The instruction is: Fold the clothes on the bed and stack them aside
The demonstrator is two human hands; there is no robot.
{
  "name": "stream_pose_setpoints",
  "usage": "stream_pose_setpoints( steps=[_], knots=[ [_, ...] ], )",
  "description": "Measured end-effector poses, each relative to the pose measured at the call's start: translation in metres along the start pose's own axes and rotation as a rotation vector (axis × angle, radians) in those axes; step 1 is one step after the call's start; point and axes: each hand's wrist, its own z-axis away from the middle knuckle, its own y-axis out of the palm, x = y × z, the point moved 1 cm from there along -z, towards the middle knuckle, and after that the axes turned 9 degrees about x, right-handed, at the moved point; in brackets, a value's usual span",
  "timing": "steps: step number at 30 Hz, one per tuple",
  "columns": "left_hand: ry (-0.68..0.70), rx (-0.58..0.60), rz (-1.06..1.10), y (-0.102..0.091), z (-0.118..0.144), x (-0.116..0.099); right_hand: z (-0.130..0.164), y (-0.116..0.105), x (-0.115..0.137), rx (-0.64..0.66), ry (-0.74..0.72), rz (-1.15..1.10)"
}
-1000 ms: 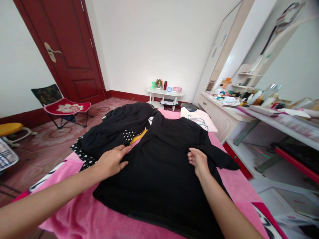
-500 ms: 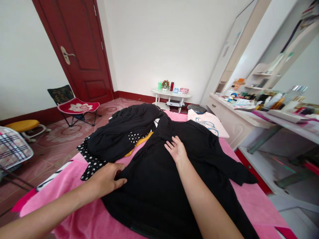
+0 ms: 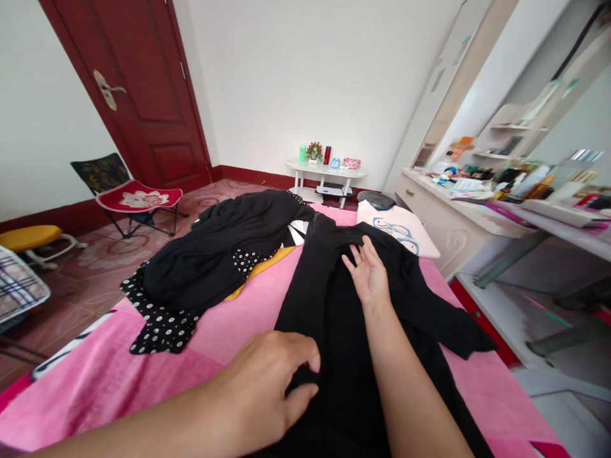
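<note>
Pink bed cover [image 3: 143, 381] underneath. Soft black cloth top [image 3: 344, 331] at 6 o'clock, left side folded in. Left hand [image 3: 267, 388] pinching its fold; right hand [image 3: 370, 277] flat, open on it. Right sleeve unfolded.

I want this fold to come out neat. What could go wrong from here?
The left hand pinches only a small bit of the black garment, so the folded side may slip from its grip. The right hand presses only near the top, so the lower part could bunch. The right sleeve lies spread on the pink blanket, still unfolded.
</note>
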Motion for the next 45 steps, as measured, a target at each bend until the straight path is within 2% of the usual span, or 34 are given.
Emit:
stream_pose_setpoints(
  steps=[5, 7, 10, 11, 12, 13, 14, 16, 18, 19, 20, 23, 25, 27, 29, 31, 33, 37, 42, 44, 45],
  knots=[
    [0.002, 0.08, 0.117, 0.03, -0.028, -0.007, -0.006, -0.017, 0.005, -0.024, -0.057, 0.071],
    [0.002, 0.211, 0.211, 0.04, -0.037, -0.003, -0.009, -0.025, 0.004, -0.074, -0.028, 0.121],
    [0.033, 0.539, 0.391, 0.045, -0.053, 0.003, -0.011, -0.038, 0.001, -0.247, 0.12, 0.215],
    [0.053, 0.6, 0.44, 0.043, -0.061, 0.004, -0.011, -0.041, 0.0, -0.301, 0.159, 0.239],
    [0.079, 0.598, 0.466, 0.04, -0.071, 0.006, -0.011, -0.044, -0.001, -0.342, 0.175, 0.259],
    [0.112, 0.526, 0.456, 0.035, -0.082, 0.008, -0.01, -0.046, -0.002, -0.371, 0.163, 0.277],
    [0.144, 0.394, 0.412, 0.029, -0.095, 0.01, -0.009, -0.046, -0.003, -0.39, 0.128, 0.299],
    [0.167, 0.017, 0.251, 0.017, -0.122, 0.02, -0.008, -0.047, -0.004, -0.421, 0.016, 0.358],
    [0.112, -0.298, 0.049, 0.014, -0.146, 0.035, -0.008, -0.047, -0.006, -0.446, -0.118, 0.446],
    [0.065, -0.375, -0.048, 0.017, -0.157, 0.045, -0.008, -0.047, -0.006, -0.455, -0.187, 0.497],
    [0.019, -0.397, -0.138, 0.021, -0.165, 0.054, -0.009, -0.049, -0.006, -0.466, -0.256, 0.554],
    [-0.04, -0.319, -0.349, 0.043, -0.18, 0.078, -0.009, -0.058, -0.003, -0.522, -0.417, 0.785],
    [-0.039, -0.293, -0.417, 0.054, -0.182, 0.086, -0.008, -0.064, 0.0, -0.553, -0.422, 1.005],
    [-0.042, -0.289, -0.438, 0.057, -0.181, 0.088, -0.006, -0.069, 0.002, -0.562, -0.291, 1.269],
    [-0.047, -0.286, -0.434, 0.056, -0.179, 0.087, -0.004, -0.07, 0.001, -0.553, -0.06, 1.521],
    [-0.048, -0.286, -0.42, 0.053, -0.179, 0.086, -0.005, -0.069, -0.002, -0.516, 0.146, 1.735],
    [-0.048, -0.289, -0.403, 0.052, -0.178, 0.086, -0.011, -0.067, 0.0, -0.427, 0.272, 1.904],
    [-0.045, -0.302, -0.366, 0.051, -0.178, 0.087, -0.028, -0.071, 0.027, -0.091, 0.463, 2.041],
    [-0.033, -0.343, -0.322, 0.05, -0.175, 0.084, -0.047, -0.075, 0.081, 0.18, 0.4, 2.488],
    [-0.03, -0.347, -0.308, 0.049, -0.174, 0.083, -0.061, -0.069, 0.087, 0.352, 0.446, 2.476],
    [-0.03, -0.347, -0.303, 0.048, -0.174, 0.083, -0.071, -0.064, 0.084, 0.419, 0.479, 2.362]
  ],
)
